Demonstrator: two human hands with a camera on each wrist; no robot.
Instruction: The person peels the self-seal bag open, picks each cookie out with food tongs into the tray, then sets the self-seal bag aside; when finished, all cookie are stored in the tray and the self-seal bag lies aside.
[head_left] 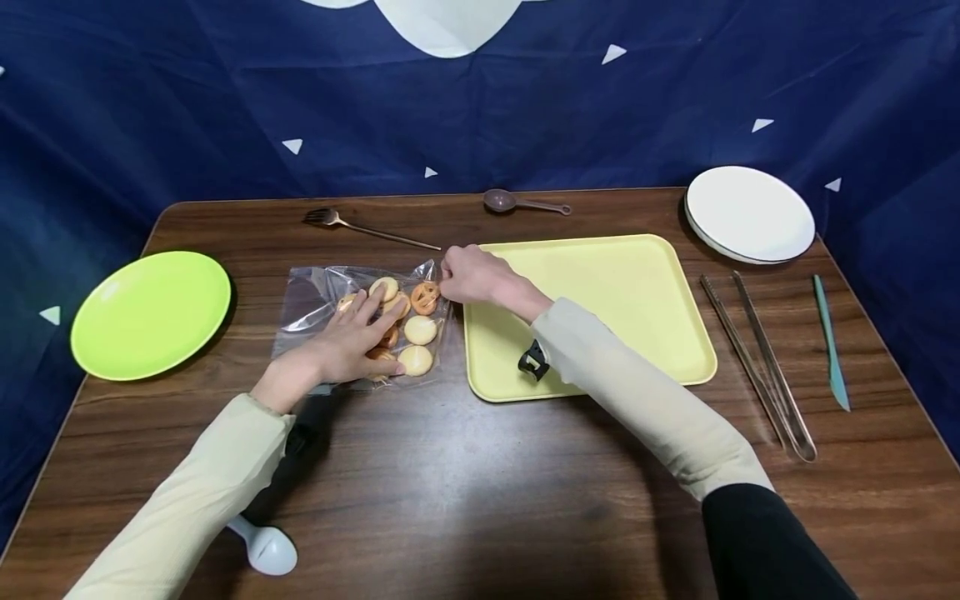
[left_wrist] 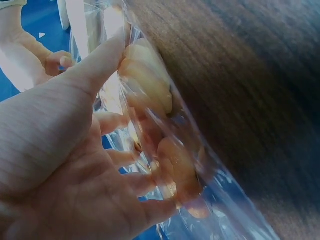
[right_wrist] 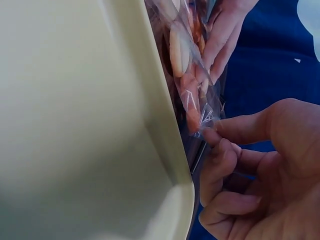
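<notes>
With our left grip [head_left: 342, 343] spread on the cookie bag [head_left: 420, 332], on the bench [head_left: 420, 475] beside the yellow tray [head_left: 637, 304], and our right grip [head_left: 476, 275] pinching its corner, we should press softly so nothing cracks

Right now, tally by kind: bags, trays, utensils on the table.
Bag: 1
Tray: 1
Fork: 1
Brown spoon, pale spoon: 2
Tongs: 1
Knife: 1
Total: 7

Bag [head_left: 408, 322], tray [head_left: 611, 279] on brown table [head_left: 420, 492]
</notes>
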